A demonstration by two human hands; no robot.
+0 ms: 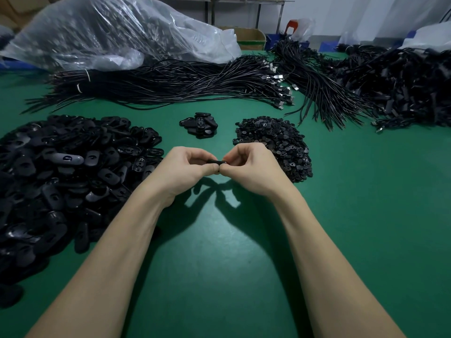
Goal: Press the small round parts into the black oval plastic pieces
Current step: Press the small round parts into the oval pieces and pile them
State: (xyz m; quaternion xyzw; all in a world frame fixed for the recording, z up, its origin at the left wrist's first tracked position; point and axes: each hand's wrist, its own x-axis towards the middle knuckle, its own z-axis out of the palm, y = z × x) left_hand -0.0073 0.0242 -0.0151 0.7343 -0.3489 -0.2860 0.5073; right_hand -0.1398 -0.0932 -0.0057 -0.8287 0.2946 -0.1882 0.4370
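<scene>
both hands are meeting above the green table, near its middle. the left hand and the right hand are each pinching one black oval piece between curled fingers and thumbs, one hand at each end, thumb tips touching below it. the piece is lying roughly level and edge-on to the camera, held clear of the table; whether a round part is already sitting in it cannot be told, since the fingers are covering most of it.

a large heap of black oval pieces is lying to the left of the left forearm, spreading toward the near left edge. a heap of small round parts is lying just beyond and to the right of the right hand. between the two heaps, farther from the person, a small cluster of oval pieces is sitting apart from both.

along the far side, bundles of black cables with metal plug ends are lying across the table, and a denser tangle of cables is filling the far right. a clear plastic bag holding dark contents is resting behind the cables at the far left. a cardboard box is standing beyond the table edge.
</scene>
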